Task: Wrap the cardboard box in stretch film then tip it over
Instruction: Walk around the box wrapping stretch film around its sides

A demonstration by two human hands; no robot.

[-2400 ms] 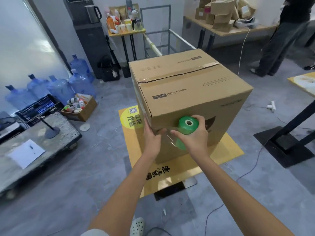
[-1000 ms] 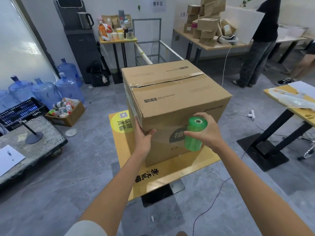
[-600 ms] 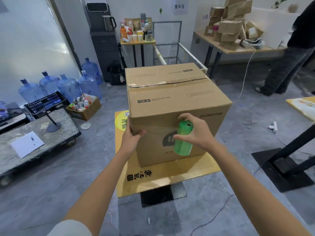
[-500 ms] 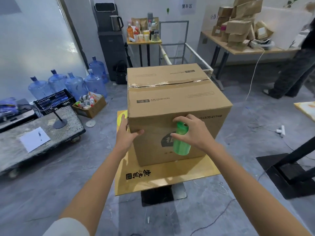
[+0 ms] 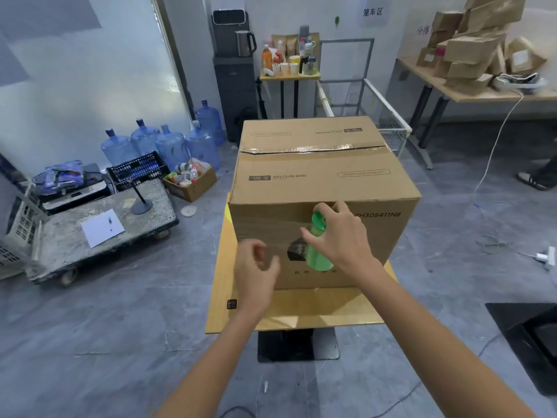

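A large taped cardboard box (image 5: 319, 182) stands upright on a small yellow table (image 5: 301, 309). My right hand (image 5: 343, 239) grips a green roll of stretch film (image 5: 316, 245), held upright against the box's near face. A band of clear film lies across that face, to the left of the roll. My left hand (image 5: 256, 273) hovers in front of the box's near left corner, fingers loosely curled, holding nothing, a little apart from the cardboard.
A grey flat cart (image 5: 99, 230) with a sheet of paper stands to the left. Water jugs (image 5: 168, 146) and a small box of bottles sit behind it. A black table base (image 5: 530, 336) is at the right, cables on the floor. Stacked cartons (image 5: 476, 46) fill the far table.
My left hand has come off the box's left corner and now hovers in front of it. The right hand has kept the roll against the near face. The view has shifted right.
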